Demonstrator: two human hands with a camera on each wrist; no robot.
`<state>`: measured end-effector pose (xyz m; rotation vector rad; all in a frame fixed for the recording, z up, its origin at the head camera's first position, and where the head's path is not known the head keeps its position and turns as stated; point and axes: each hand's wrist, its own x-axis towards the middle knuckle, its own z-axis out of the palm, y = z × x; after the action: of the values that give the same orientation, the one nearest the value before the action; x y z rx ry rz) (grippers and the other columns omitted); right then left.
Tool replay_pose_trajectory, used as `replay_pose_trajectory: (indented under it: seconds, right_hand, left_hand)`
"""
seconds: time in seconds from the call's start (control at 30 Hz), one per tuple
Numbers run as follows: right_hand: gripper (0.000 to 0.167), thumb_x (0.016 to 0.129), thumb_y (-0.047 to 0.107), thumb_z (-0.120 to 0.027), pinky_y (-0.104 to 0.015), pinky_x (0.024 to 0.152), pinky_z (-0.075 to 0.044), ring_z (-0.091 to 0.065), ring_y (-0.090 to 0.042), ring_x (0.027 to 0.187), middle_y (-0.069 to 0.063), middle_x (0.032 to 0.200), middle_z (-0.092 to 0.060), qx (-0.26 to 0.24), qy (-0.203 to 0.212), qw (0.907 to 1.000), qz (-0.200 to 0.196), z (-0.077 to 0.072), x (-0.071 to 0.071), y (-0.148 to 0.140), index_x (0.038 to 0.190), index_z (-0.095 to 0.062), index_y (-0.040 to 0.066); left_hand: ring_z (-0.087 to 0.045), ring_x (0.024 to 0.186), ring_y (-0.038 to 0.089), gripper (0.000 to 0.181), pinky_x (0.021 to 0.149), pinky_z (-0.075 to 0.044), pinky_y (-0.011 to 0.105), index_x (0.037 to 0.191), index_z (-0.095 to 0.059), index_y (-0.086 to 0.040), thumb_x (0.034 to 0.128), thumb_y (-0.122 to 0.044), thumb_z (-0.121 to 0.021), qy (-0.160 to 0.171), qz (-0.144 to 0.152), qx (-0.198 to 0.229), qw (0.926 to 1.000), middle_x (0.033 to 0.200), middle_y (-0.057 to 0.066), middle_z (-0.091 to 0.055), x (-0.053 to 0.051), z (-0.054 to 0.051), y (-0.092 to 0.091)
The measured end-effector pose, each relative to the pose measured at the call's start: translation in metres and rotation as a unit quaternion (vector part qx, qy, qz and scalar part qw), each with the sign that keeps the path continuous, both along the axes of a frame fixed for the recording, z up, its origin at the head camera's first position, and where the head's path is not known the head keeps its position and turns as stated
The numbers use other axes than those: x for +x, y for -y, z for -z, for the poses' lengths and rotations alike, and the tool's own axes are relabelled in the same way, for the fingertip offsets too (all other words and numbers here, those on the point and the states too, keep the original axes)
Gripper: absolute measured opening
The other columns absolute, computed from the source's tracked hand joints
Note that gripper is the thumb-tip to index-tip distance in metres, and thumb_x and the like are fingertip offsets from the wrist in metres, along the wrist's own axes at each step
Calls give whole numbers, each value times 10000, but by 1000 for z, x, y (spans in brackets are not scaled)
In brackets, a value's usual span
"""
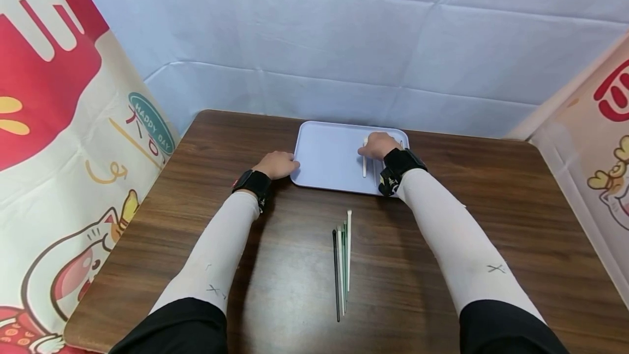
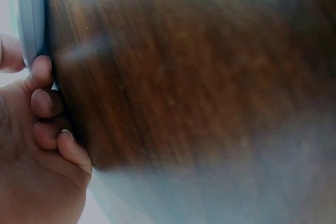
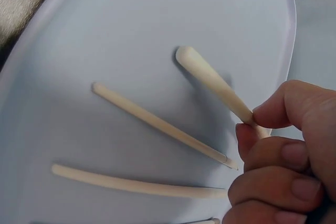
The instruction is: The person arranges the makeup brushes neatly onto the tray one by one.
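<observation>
Brown tabletop, stick in right grip

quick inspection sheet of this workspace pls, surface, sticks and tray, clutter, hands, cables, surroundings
surface: wood-grain table, glare near the loose sticks
job's things: pale tray toward the far edge; pale sticks lying in it; another, the held stick, over it, contact with the tray unclear; a group of loose sticks, dark, pale and green, on the table on the near side of the tray
clutter: nothing seen
hands: left hand pinches the tray's left rim; right hand pinches the held stick
cables: nothing seen
surroundings: pale blue sheet behind; printed cloth at left and right
</observation>
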<state>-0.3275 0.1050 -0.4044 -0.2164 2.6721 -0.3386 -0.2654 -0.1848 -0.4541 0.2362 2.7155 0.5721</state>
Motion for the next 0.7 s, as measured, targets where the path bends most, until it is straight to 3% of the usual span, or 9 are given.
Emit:
replay_pose_trajectory:
  seconds: [0.13,0.4,0.7]
  right_hand:
    - [360,964,303,-550,-334,626,-387,-447,-211,650,-19,674,-396,27,-29,10000,-41,2,-2,0,692,-405,118]
    - [384,978,305,-525,-420,814,-387,-454,-245,691,-25,670,-380,133,-35,9997,-195,5,-5,2,672,-384,120]
    - [367,974,295,-525,-381,732,-404,-474,-241,697,-48,710,-423,176,-14,9996,-225,7,-7,3,678,-400,119]
  left_hand:
    - [-457,1388,305,562,1156,-337,453,1514,-461,-41,1040,-333,-377,-17,-8,-12,10000,1520,142,-492,-1,0,0]
    - [-453,1397,305,567,1158,-336,445,1514,-465,-50,1035,-342,-377,-51,17,-39,10000,1519,134,-495,-3,4,0]
    - [-425,1421,305,571,1171,-318,447,1528,-441,-50,1042,-340,-372,23,7,-40,10000,1538,133,-473,-2,2,0]
